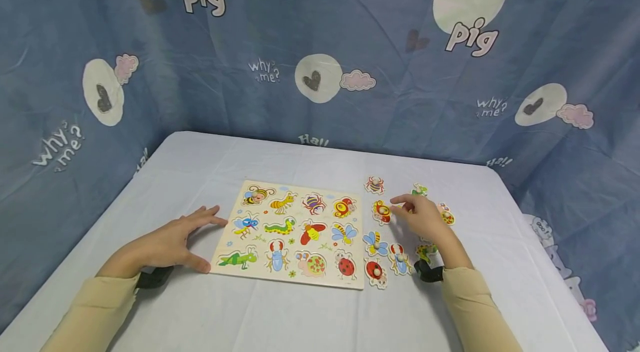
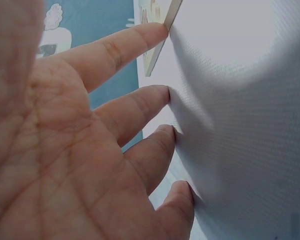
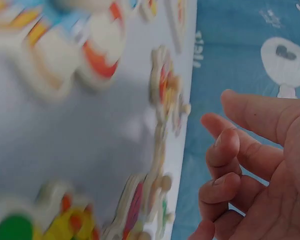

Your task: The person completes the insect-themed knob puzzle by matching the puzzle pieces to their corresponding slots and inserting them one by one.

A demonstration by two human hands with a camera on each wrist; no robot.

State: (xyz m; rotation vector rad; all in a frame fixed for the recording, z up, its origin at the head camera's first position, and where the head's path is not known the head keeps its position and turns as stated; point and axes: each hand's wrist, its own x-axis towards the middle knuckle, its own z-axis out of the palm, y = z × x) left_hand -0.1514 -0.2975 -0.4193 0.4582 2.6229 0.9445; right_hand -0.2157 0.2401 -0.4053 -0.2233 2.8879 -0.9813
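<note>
A wooden insect puzzle board [image 1: 295,282] lies on the table, pictures facing up. My left hand [image 1: 165,244] is at its left side, thumb and fingers spread. In the left wrist view the index fingertip [image 2: 157,32] touches the board's edge, and the other fingertips rest on the cloth. My right hand [image 1: 425,220] hovers over loose knobbed pieces, nearest a red-and-yellow bug piece [image 1: 381,212]. In the right wrist view its fingers are loosely bent with nothing between them. That hand partly covers some pieces behind it.
Right of the board lie a spider piece [image 1: 374,185], a dragonfly piece [image 1: 375,244], a blue beetle piece [image 1: 399,259] and a ladybird piece [image 1: 375,272]. A green piece [image 1: 426,252] sits near the right wrist. A blue printed curtain [image 1: 280,113] hangs behind the white-covered table [image 1: 280,324].
</note>
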